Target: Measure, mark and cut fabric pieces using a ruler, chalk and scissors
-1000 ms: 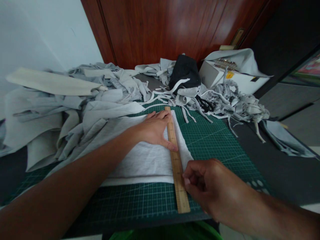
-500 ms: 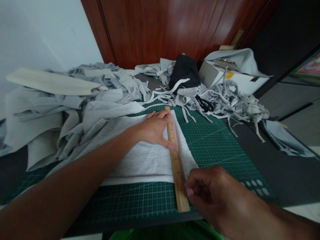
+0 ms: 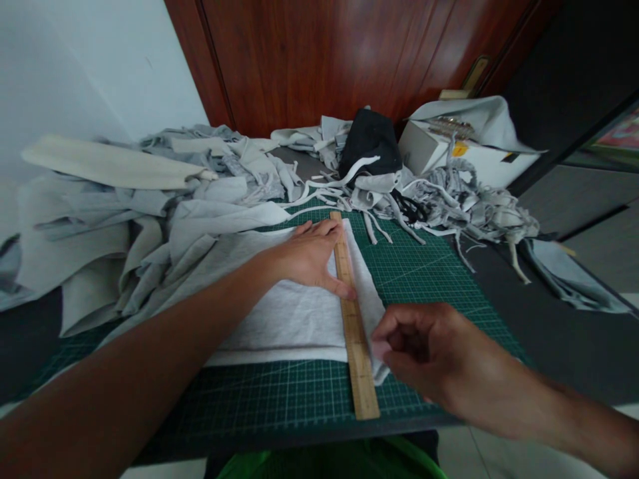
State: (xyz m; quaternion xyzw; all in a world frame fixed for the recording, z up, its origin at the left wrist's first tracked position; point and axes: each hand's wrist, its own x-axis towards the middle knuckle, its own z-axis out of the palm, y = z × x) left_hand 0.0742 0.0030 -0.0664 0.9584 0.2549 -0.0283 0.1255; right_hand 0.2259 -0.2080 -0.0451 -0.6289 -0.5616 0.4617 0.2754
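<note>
A light grey piece of knit fabric (image 3: 294, 322) lies on a green cutting mat (image 3: 424, 266). Across its right part runs a wooden ruler (image 3: 357, 332), and a narrow strip of the fabric shows beyond the ruler's right edge. My left hand (image 3: 317, 256) lies flat with fingers spread, pressing on the upper ruler and the fabric beside it. Low on the right, my right hand (image 3: 429, 356) is closed in a pinch at the edge of the fabric strip, just right of the ruler. The strip's near corner pokes out below its fingertips.
Heaped grey fabric pieces (image 3: 200, 173) fill the left and back. Behind the mat sit a black cloth bag (image 3: 372, 143), tangled fabric strips (image 3: 466, 199) and a white box (image 3: 479, 163). A brown wooden door (image 3: 339, 60) stands at the back.
My right hand has moved up and slightly right, away from the near end of the ruler. The strip's edge has shifted left and its near corner now shows. My left hand stays in place.
</note>
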